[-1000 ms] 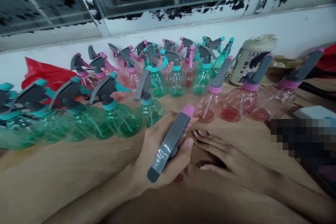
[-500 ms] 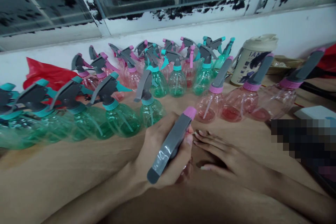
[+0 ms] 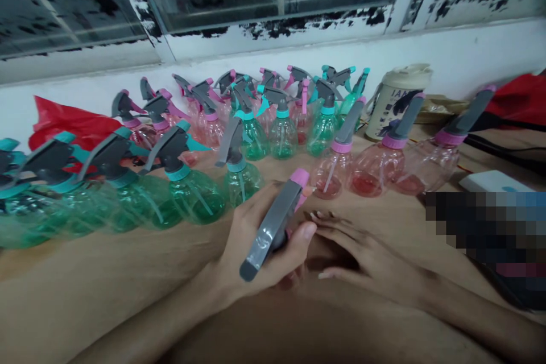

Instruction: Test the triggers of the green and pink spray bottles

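Note:
My left hand (image 3: 251,239) is wrapped round the neck of a spray bottle (image 3: 275,227) with a grey trigger head and a pink nozzle. The head points away from me and to the right. Most of its pink body is hidden beneath the hand. The thumb stands out to the right of the head, and a fingertip shows near the nozzle. Beside it, my right hand (image 3: 367,253) lies low over the table, palm down, fingers stretched and holding nothing. Ahead of the right hand stands a pink spray bottle (image 3: 330,173); a green spray bottle (image 3: 243,182) stands just beyond the left hand.
Several green spray bottles (image 3: 198,199) line the left side of the table (image 3: 128,284). More pink and green ones crowd by the wall. A cream tumbler (image 3: 394,105), a white box (image 3: 495,182) and red plastic (image 3: 72,125) are also there, with a blurred-out patch at right.
The view has shifted slightly. My left thumb has spread away from the sprayer head, and the head sits a little higher in the picture. The right hand remains stretched out in place.

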Available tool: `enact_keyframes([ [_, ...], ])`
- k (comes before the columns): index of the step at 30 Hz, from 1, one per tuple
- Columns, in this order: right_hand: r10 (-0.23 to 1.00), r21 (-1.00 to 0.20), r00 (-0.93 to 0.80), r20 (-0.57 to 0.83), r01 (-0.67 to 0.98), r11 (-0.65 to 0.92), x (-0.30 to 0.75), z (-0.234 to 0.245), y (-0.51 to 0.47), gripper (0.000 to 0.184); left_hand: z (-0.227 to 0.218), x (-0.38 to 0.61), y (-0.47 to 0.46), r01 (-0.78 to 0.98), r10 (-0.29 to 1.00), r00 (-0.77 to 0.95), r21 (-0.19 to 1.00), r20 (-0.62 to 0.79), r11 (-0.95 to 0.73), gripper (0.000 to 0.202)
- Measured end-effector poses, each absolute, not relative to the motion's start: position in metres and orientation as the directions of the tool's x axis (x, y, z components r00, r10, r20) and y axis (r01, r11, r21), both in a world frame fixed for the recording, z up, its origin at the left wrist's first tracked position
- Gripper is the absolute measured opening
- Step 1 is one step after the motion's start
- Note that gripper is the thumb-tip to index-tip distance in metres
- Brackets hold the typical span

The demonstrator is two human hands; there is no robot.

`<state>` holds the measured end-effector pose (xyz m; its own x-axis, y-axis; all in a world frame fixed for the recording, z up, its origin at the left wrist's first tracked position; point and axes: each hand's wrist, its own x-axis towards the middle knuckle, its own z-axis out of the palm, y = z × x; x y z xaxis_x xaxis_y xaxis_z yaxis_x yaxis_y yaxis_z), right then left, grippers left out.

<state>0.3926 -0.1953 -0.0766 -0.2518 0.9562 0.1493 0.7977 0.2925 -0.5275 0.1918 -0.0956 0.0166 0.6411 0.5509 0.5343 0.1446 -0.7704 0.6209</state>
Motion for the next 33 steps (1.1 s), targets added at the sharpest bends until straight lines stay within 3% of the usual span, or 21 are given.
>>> enact_keyframes([
  [3, 0.973, -0.597, -0.17, 0.156, 0.768, 0.23, 0.38, -0.062, -0.2, 0.072, 0.016, 0.193, -0.095, 0.091, 0.52, 0.644, 0.619, 0.561, -0.78, 0.029],
  [8, 0.96, -0.636, -0.022, 0.281, 0.745, 0.203, 0.347, -0.037, -0.198, 0.082, 0.011, 0.201, -0.091, 0.138, 0.593, 0.627, 0.677, 0.506, -0.723, 0.033],
  [13, 0.913, -0.571, 0.044, 0.407, 0.792, 0.216, 0.329, -0.028, -0.182, 0.054, 0.009, 0.199, -0.086, 0.189, 0.621, 0.626, 0.681, 0.471, -0.708, 0.053],
  [16, 0.894, -0.5, 0.027, 0.447, 0.836, 0.225, 0.335, -0.026, -0.172, 0.052, 0.011, 0.181, -0.091, 0.272, 0.689, 0.595, 0.702, 0.415, -0.658, 0.066],
  [19, 0.885, -0.424, 0.032, 0.465, 0.886, 0.191, 0.343, -0.022, -0.161, 0.054, 0.009, 0.151, -0.102, 0.304, 0.724, 0.562, 0.714, 0.4, -0.631, 0.056],
  [24, 0.879, -0.206, 0.095, 0.468, 0.979, 0.003, 0.347, -0.013, -0.141, 0.061, -0.007, 0.104, -0.126, 0.444, 0.803, 0.57, 0.758, 0.172, -0.478, 0.039],
  [26, 0.877, -0.186, 0.14, 0.459, 0.981, -0.059, 0.346, -0.01, -0.133, 0.063, -0.016, 0.091, -0.135, 0.461, 0.799, 0.592, 0.77, 0.103, -0.441, 0.033],
  [33, 0.877, -0.172, 0.167, 0.45, 0.98, -0.098, 0.348, -0.011, -0.113, 0.064, -0.032, 0.072, -0.152, 0.49, 0.805, 0.585, 0.747, 0.101, -0.449, 0.02],
])
